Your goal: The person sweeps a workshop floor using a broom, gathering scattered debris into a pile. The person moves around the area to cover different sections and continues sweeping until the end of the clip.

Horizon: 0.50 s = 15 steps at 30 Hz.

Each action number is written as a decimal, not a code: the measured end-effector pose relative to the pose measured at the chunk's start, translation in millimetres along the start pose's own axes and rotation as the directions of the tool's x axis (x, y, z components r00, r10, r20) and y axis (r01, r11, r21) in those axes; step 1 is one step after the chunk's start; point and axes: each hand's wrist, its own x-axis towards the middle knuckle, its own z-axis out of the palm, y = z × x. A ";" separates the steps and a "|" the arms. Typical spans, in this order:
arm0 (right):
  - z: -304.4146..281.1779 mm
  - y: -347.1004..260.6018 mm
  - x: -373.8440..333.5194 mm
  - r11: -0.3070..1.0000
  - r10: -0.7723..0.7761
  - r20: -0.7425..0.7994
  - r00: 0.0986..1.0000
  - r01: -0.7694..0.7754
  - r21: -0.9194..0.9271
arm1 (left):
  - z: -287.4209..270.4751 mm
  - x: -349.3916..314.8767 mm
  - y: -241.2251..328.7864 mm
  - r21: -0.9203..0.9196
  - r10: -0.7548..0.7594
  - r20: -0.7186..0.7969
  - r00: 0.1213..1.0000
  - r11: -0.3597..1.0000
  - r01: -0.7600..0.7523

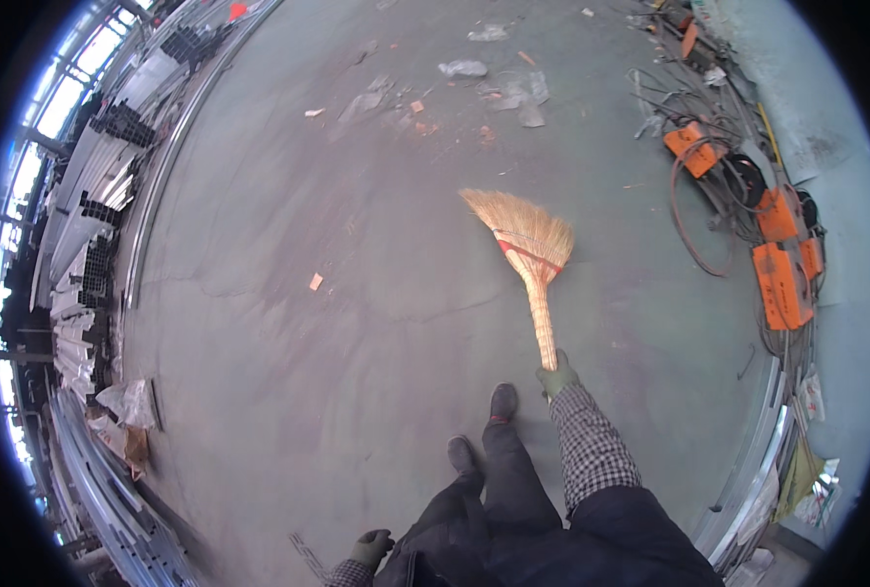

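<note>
My right hand (557, 376), in a grey-green glove, is closed round the handle end of a straw broom (538, 259). The broom points away from me, its pale bristles fanned out at the far end, with a red band where they meet the handle. Low in the picture, beside my leg, hangs my left hand (371, 548) in a similar glove with dark fingertips. Its fingers are loosely curled in, and nothing shows in them. A small reddish scrap (316, 282) lies on the grey floor (386, 391) left of the broom.
Clear plastic scraps (523, 95) and reddish bits litter the floor ahead. Stacked metal profiles (92, 264) line the left side, with a plastic bag (130, 403) beside them. Orange machines (782, 286) and tangled cables stand along the right wall, near long metal bars (763, 460).
</note>
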 end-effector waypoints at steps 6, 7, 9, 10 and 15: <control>-21.0 115.3 -170.2 0.828 0.084 -0.021 0.996 -0.058 0.558 | -10.6 31.6 54.2 0.249 0.213 0.121 0.969 0.939 -0.238; -24.5 136.4 -193.3 0.784 0.134 -0.013 0.991 -0.098 0.613 | -9.0 32.4 64.6 0.256 0.224 0.117 0.968 0.934 -0.247; -32.4 179.8 -226.8 0.596 0.211 0.011 0.977 -0.138 0.791 | 1.6 34.6 91.6 0.269 0.270 0.129 0.954 0.917 -0.296; -36.3 206.0 -239.9 0.511 0.257 0.013 0.966 -0.147 0.847 | 6.2 33.4 101.6 0.279 0.293 0.136 0.946 0.905 -0.320; -62.5 339.8 -227.6 0.247 0.559 0.098 0.823 -0.279 0.928 | 37.2 24.0 137.7 0.304 0.324 0.216 0.921 0.874 -0.379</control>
